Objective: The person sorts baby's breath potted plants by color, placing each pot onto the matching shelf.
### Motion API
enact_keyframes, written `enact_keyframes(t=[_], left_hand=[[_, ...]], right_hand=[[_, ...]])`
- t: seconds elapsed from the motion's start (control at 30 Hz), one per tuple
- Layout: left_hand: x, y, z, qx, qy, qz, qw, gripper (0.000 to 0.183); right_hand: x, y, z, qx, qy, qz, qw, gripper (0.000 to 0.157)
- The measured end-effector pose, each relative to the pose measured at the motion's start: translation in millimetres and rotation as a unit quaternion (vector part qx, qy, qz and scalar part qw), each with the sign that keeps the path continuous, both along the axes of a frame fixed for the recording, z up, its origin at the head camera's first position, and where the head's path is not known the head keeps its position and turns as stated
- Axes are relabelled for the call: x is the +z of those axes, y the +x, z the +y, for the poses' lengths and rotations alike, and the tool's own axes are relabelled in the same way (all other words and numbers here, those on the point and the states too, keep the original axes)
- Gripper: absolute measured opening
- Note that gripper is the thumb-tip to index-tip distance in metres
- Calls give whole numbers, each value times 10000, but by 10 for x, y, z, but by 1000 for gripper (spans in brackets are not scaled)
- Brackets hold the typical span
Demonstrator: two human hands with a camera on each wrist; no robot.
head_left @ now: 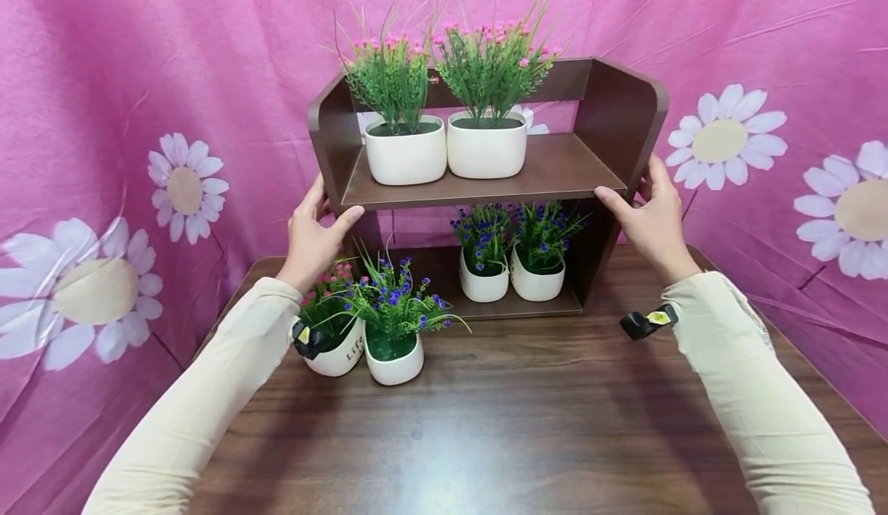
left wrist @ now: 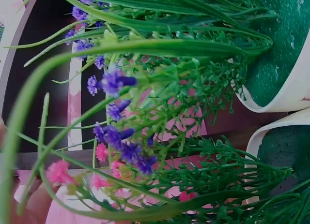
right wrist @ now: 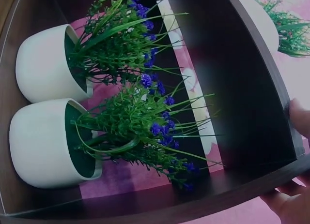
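A dark brown two-tier shelf (head_left: 583,174) stands on the wooden table. My left hand (head_left: 314,236) grips its left side, thumb at the front edge of the upper board and fingers behind the side panel. On the opposite side my right hand (head_left: 654,226) holds it the same way; part of that hand (right wrist: 293,204) shows in the right wrist view. Two white pots with pink flowers (head_left: 487,149) sit side by side on the upper board. Below them, two white pots with blue-purple flowers (right wrist: 46,64) occupy the right part of the lower board.
In front of the shelf's left side, a white pot with blue-purple flowers (head_left: 394,361) stands on the table (head_left: 499,422). Beside it is a lettered white pot with pink flowers (head_left: 336,359), partly behind my left wrist. A pink daisy-patterned cloth (head_left: 243,60) hangs behind.
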State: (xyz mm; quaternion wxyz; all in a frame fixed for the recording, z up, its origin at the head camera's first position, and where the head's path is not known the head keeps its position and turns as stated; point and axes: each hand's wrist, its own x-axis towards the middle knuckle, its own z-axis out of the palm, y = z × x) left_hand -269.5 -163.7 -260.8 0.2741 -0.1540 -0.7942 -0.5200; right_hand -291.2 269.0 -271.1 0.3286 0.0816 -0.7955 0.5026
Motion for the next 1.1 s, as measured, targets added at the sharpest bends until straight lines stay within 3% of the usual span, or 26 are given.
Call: enact_keyframes(t=[0.13,0.3,0.57,0.7,0.93,1.1], left_hand=[[-77,-137,-62,55,-153,-130,9998,73],[-44,-116,-121,154,-383,-261,9988,73],[33,217,-459,607,-799,-404,9941,82],[8,432,-657,790,-908,-650,9906,85],[-212,746,-939,644,-1050,-1153,9857,96],[-479,900,-1029,464,-764,-1089,9900,105]], right_hand=[[7,-2,1,-134,5,-7,9999,67],[7,-4,-17,-127,-48,79,9999,68],[-29,-58,-30,-120,-92,103,9998,69],[-28,-60,-23,-124,-81,105,9998,68],[-39,-18,-38,-92,-36,135,9999,70],[-24,7,-51,-101,-26,104,9999,68]])
